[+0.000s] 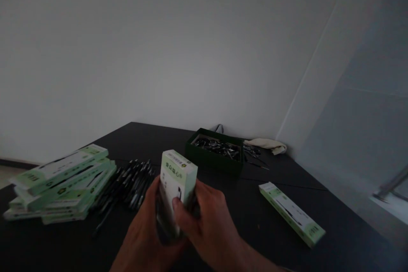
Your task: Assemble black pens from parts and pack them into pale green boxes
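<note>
A white and green pen box is held upright and slightly tilted in front of me. My left hand wraps round its left side and lower part. From the right, my right hand grips the same box, its thumb pressed on the printed front. Something dark and shiny shows at the box's lower end between my hands; I cannot make out what it is. To the left of my left hand lies a loose pile of dark pens.
Several similar boxes are stacked on the left of the black table. A dark green open box full of pens stands at the back, with loose pens and a beige cloth beside it. One single pen box lies at right.
</note>
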